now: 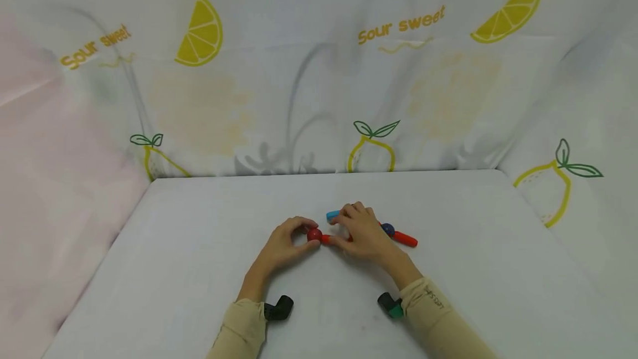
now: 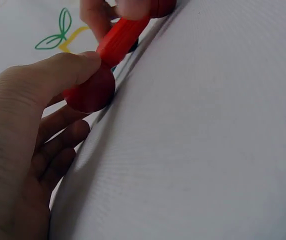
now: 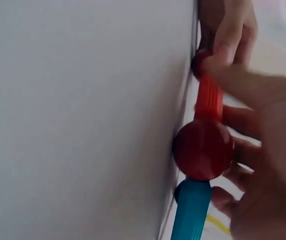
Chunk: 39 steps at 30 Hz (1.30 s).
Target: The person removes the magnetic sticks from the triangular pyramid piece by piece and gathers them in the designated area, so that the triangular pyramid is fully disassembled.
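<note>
My left hand pinches a red ball between thumb and fingers, low over the white table. A ribbed red rod joins this ball to a second red ball. My right hand grips the red rod, its thumb near the left ball and its fingers curled behind. In the right wrist view, a teal rod extends from the second ball. Beyond the right hand in the head view are a dark blue ball and another red rod; the hand hides part of the assembly.
A light blue piece shows past the right fingertips. The white table meets a lemon-printed cloth at its back edge. Black wrist devices sit at both sleeve cuffs.
</note>
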Available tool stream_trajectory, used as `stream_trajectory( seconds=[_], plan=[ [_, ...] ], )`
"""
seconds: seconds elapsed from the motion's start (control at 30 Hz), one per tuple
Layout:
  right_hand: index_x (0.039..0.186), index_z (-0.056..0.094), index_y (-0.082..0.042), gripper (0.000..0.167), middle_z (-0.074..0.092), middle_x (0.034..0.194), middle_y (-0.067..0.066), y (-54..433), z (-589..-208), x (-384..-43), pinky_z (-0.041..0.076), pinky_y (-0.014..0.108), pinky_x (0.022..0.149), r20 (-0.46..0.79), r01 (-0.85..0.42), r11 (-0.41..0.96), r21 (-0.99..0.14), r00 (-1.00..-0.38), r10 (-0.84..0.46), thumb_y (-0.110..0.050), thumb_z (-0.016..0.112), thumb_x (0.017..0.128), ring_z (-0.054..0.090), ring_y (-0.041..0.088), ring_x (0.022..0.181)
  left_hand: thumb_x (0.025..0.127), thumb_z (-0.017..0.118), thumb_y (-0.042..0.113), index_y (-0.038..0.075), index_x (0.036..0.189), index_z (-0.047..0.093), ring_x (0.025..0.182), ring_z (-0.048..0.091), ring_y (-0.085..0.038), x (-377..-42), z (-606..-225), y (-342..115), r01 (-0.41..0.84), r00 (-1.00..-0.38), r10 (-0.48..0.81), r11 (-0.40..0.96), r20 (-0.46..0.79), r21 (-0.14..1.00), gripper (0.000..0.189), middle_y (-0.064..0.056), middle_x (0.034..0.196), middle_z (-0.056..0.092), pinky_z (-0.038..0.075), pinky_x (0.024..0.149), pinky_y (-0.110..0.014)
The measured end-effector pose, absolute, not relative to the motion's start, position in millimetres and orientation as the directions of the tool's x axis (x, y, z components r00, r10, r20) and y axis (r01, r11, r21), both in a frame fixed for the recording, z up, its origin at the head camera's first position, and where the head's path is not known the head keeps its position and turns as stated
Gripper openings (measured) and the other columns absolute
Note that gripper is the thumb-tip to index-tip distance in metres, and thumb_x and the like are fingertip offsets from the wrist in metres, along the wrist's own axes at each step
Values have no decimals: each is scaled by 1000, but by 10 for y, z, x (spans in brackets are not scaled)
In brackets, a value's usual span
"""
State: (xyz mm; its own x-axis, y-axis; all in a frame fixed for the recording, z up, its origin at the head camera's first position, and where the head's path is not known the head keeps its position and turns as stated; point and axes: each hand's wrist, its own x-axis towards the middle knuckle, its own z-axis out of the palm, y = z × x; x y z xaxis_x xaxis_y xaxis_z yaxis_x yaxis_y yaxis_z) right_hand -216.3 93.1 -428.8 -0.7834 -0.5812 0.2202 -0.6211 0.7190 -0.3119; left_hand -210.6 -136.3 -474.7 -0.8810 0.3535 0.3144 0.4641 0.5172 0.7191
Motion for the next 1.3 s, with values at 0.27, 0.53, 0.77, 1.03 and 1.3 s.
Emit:
stream_trajectory(
  seconds=[0.27,0.53,0.77,1.03,1.3],
  plan=[
    [104,69,-12,24,58,91,-3,966,-4366,-1977,39,24,72,164,-633,718,-288,-772,-614,-27,69,86,40,12,85,80,76,21,14,105,67,83,62,-7,-2107,-4797,-1312,494,-860,363,410,359,767,28,4,91,68,51,78,-23],
    [104,70,-12,24,59,92,-5,1044,-4429,-1936,41,22,72,212,-600,727,-335,-799,-562,-26,69,86,41,10,85,79,76,24,18,100,69,81,61,-7,-2164,-4766,-1187,421,-899,317,431,303,798,22,6,89,69,51,77,-24],
    [105,69,-12,25,60,96,-4,1077,-4393,-1921,44,27,77,187,-561,748,-355,-826,-531,-27,70,85,44,11,90,85,70,22,14,106,67,88,64,-15,-2454,-4674,-1115,252,-968,85,389,238,886,22,-3,98,69,54,80,-28],
    [108,67,-16,20,56,97,-4,1151,-4279,-1945,48,23,76,153,-535,699,-475,-832,-533,-23,64,90,48,7,89,85,70,18,9,115,63,99,61,-22,-2832,-4648,-1023,313,-942,73,543,328,779,32,-7,110,66,49,85,-37],
    [108,65,-16,23,51,97,-2,1311,-4173,-1923,45,25,73,37,-422,723,-547,-875,-482,-26,68,87,50,12,86,85,69,21,11,120,60,105,58,-26,-2846,-4606,-975,256,-957,72,667,282,700,38,-11,116,59,48,88,-44]
  ],
)
